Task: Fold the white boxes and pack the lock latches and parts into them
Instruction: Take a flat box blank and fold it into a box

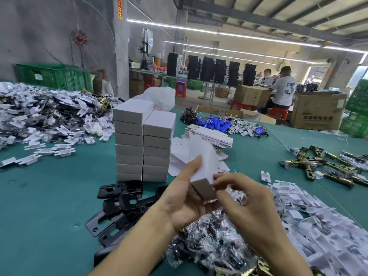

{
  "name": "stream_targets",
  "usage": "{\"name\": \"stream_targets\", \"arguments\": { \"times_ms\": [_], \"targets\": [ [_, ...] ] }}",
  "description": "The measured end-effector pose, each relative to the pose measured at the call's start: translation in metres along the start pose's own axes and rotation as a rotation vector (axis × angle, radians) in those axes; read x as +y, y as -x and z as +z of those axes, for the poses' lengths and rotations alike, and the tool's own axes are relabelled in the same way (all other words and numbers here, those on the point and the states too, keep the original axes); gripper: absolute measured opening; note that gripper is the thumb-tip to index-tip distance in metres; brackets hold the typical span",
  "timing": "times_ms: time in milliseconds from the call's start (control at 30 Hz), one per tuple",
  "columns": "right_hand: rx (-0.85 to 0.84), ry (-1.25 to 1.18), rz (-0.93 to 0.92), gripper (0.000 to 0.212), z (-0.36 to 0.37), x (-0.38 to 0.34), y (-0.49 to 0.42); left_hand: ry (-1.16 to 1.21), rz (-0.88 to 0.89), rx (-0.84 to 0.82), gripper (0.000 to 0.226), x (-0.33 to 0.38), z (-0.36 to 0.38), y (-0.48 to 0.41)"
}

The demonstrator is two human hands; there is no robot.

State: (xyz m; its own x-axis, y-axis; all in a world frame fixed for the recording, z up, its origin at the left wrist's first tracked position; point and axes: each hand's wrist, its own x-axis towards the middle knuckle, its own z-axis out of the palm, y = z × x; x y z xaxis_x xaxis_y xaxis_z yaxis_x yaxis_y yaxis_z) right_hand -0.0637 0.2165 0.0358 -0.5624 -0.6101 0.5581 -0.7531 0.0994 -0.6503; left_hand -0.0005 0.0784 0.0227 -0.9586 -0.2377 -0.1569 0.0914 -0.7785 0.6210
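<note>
1. Step in hand: folding. A half-formed white box [203, 166] is held up over the worktop [49, 196], in the middle of the view, its long body pointing away toward 12 o'clock and its grey-looking near end turned toward the person.
2. The left hand [185, 204] grips the box from its 9 o'clock side, thumb laid up along the white face. How the other fingers lie behind it cannot be seen.
3. The right hand [245, 204] comes in from 3 o'clock with its fingertips curled and pinching at the near end of the box, seemingly on an end flap. The flap itself is too blurred to make out.
4. My reading is that this end is not yet closed, so nothing can go inside.
5. The next move likely calls for tucking that flap fully in while the left hand keeps the walls square, leaving the far end open for loading.
6. Supplies for packing:
   - lock latches [318, 166], brass-coloured, lie well apart at 2 to 3 o'clock;
   - bagged parts [209, 242] lie just below the hands at 6 o'clock;
   - black plates [123, 198] sit near at 9 o'clock;
   - white plastic pieces [318, 226] spread at 4 o'clock.
7. Two stacks of finished boxes [143, 148] stand at 11 o'clock, with flat blanks [211, 136] piled just beside them at 12 to 1 o'clock, so more folding appears to remain.
</note>
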Motion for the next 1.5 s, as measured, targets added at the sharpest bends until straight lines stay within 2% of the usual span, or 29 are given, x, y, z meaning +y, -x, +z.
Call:
{"name": "stream_targets", "arguments": {
  "times_ms": [67, 133, 200, 300, 467, 600, 733, 900, 1033, 1167, 1233, 1300, 1400, 1433, 1500],
  "targets": [
    [0.087, -0.168, 0.09, 0.01, -0.005, -0.003, -0.005, -0.129, 0.033, -0.07, 0.067, -0.002, 0.001, 0.003],
    [0.075, -0.314, 0.22, 0.034, -0.009, 0.0, -0.007, -0.275, 0.052, -0.142, 0.074, -0.006, 0.004, 0.006],
    [0.003, -0.428, 0.286, 0.046, -0.011, 0.002, -0.009, -0.39, 0.082, -0.217, 0.075, -0.007, 0.005, 0.008],
    [-0.069, -0.567, 0.268, 0.046, -0.015, 0.001, -0.007, -0.521, 0.105, -0.283, 0.075, -0.006, 0.001, 0.009],
    [-0.18, -0.57, 0.223, 0.047, -0.015, -0.004, -0.007, -0.693, 0.102, -0.306, 0.091, -0.004, -0.001, 0.011],
    [-0.211, -0.529, 0.212, 0.053, -0.015, -0.004, -0.006, -0.587, 0.135, -0.267, 0.106, -0.002, 0.003, 0.018],
    [-0.254, -0.539, 0.16, 0.049, -0.017, -0.004, -0.006, -0.46, 0.19, -0.255, 0.11, -0.004, 0.011, 0.02],
    [-0.29, -0.547, 0.14, 0.043, -0.02, -0.003, -0.006, -0.429, 0.16, -0.238, 0.098, -0.009, 0.009, 0.019],
    [-0.297, -0.536, 0.117, 0.042, -0.019, -0.008, -0.006, -0.5, 0.145, -0.208, 0.107, -0.013, 0.014, 0.018],
    [-0.148, -0.501, 0.152, 0.058, -0.015, -0.01, -0.005, -0.518, 0.153, -0.159, 0.105, -0.013, 0.022, 0.016],
    [-0.067, -0.493, 0.173, 0.071, -0.015, -0.008, -0.005, -0.535, 0.221, -0.126, 0.083, -0.013, 0.025, 0.014],
    [-0.024, -0.429, 0.187, 0.089, -0.015, -0.004, -0.005, -0.526, 0.254, -0.025, 0.064, -0.015, 0.027, 0.012],
    [-0.085, -0.33, 0.196, 0.101, -0.013, -0.002, -0.004, -0.477, 0.198, 0.008, 0.043, -0.017, 0.025, 0.011],
    [-0.116, -0.309, 0.203, 0.102, -0.012, -0.003, -0.004, -0.457, 0.162, -0.019, 0.046, -0.016, 0.025, 0.012],
    [-0.167, -0.309, 0.227, 0.104, -0.007, -0.005, -0.003, -0.406, 0.12, -0.052, 0.07, -0.014, 0.024, 0.015]
  ]
}}
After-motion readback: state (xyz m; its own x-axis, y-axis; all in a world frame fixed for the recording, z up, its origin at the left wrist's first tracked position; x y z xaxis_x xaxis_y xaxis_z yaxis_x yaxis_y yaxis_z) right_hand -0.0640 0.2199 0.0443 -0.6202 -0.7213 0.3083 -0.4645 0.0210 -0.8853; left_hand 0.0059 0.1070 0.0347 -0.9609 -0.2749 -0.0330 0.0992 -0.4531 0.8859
